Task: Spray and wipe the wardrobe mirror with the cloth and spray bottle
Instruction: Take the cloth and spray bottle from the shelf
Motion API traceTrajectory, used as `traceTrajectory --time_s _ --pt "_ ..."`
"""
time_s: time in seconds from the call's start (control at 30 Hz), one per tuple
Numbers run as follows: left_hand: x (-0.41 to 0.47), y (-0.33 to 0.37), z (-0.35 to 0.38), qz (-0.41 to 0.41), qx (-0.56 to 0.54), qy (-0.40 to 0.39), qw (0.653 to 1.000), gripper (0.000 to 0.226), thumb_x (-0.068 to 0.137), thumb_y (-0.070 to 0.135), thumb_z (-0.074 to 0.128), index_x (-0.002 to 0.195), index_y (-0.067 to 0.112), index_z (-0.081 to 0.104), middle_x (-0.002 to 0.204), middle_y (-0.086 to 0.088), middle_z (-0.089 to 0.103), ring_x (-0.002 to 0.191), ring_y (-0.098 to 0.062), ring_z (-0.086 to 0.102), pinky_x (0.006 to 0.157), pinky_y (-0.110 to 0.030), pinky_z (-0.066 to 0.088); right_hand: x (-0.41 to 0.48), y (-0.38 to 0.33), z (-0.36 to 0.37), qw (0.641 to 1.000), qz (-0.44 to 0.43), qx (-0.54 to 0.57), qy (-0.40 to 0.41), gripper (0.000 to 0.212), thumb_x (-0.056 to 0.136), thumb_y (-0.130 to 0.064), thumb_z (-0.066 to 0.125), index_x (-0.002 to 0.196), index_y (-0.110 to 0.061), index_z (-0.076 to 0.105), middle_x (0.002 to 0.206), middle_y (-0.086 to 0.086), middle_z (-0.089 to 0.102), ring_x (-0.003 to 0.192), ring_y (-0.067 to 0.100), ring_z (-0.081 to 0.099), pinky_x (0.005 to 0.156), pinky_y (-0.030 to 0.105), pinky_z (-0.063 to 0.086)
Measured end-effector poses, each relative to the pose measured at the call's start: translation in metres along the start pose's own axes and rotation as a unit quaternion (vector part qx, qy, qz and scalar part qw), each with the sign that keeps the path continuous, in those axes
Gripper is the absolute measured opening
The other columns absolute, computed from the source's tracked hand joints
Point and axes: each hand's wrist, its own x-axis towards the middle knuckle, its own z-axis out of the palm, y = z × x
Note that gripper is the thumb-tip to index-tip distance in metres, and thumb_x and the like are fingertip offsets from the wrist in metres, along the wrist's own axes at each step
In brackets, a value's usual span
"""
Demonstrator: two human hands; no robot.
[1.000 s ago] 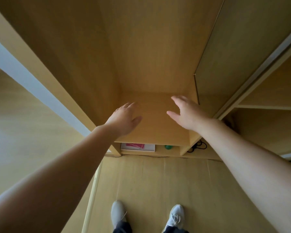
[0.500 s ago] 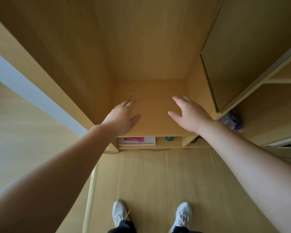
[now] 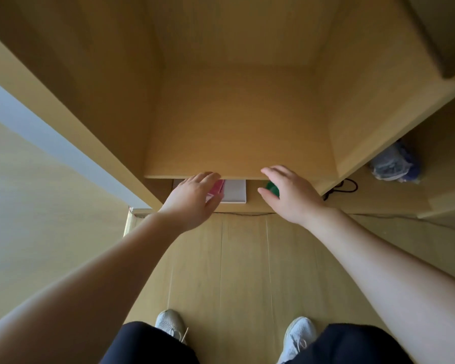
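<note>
1. While the person stands in pale grey trainers (image 3: 168, 323) on the light wooden floor (image 3: 244, 258), both bare forearms stretch forward to the wardrobe's lowest opening.
2. On the left, the left hand (image 3: 193, 199) has its grip apart, fingers straight and holding nothing. It hovers over a flat pink-red piece (image 3: 218, 187) lying on a flat white box (image 3: 235, 191). If that piece is the cloth, it should be light and limp, best pinched at a free edge.
3. On the right, the right hand (image 3: 290, 195) also has its grip apart and empty, and it partly covers a round green plastic object (image 3: 272, 189) right of the box. I cannot tell whether this is the spray bottle's top. If so, expect it to be hard, smooth and weighted by liquid, so wrap the body, not the cap.
4. Farther, a plain tan wooden shelf board (image 3: 237, 127) roofs that opening.
5. Far right lie a thin black cable (image 3: 344, 186) and a crumpled blue-and-white bundle (image 3: 394, 164). No mirror shows plainly.
</note>
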Motion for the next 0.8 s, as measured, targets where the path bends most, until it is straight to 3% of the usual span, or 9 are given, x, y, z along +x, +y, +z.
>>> traceTrajectory --time_s 0.17,0.4,0.6,0.8 --pt "0.009 -0.036 0.093 0.028 0.038 -0.024 0.999 0.050 0.095 0.038 0.050 0.138 0.013 0.046 0.139 -0.005 0.051 0.128 -0.024 0.045 0.104 -0.036 0.035 0.010 0.037 0.091 0.999 -0.028 -0.017 0.001 0.046 0.097 -0.034 0.052 0.137 -0.011 0.050 0.139 0.003 0.050 0.106 0.027 0.060 0.083 0.042 0.052" --pt "0.050 -0.084 0.184 0.004 0.040 0.005 0.999 0.052 0.095 0.042 0.047 0.140 0.016 0.042 0.138 -0.005 0.051 0.128 -0.025 0.044 0.103 -0.037 0.035 0.039 0.098 0.184 0.999 -0.001 -0.037 0.017 0.051 0.098 -0.040 0.048 0.143 -0.017 0.043 0.145 0.001 0.044 0.116 0.022 0.055 0.085 0.034 0.052" --pt "0.079 -0.094 0.215 0.005 0.040 0.033 0.999 0.050 0.096 0.041 0.046 0.139 0.016 0.043 0.135 -0.006 0.052 0.122 -0.026 0.048 0.101 -0.038 0.038 0.048 0.129 0.213 0.998 0.031 -0.038 0.037 0.052 0.098 -0.038 0.049 0.144 -0.016 0.043 0.147 0.003 0.043 0.127 0.024 0.049 0.097 0.042 0.048" --pt "0.092 -0.089 0.232 0.014 0.035 0.045 0.998 0.052 0.095 0.039 0.047 0.140 0.014 0.040 0.139 -0.008 0.048 0.127 -0.028 0.044 0.106 -0.041 0.035 0.065 0.155 0.213 0.993 0.072 -0.063 0.074 0.053 0.098 -0.036 0.049 0.145 -0.014 0.041 0.150 0.005 0.038 0.128 0.026 0.048 0.098 0.040 0.047"
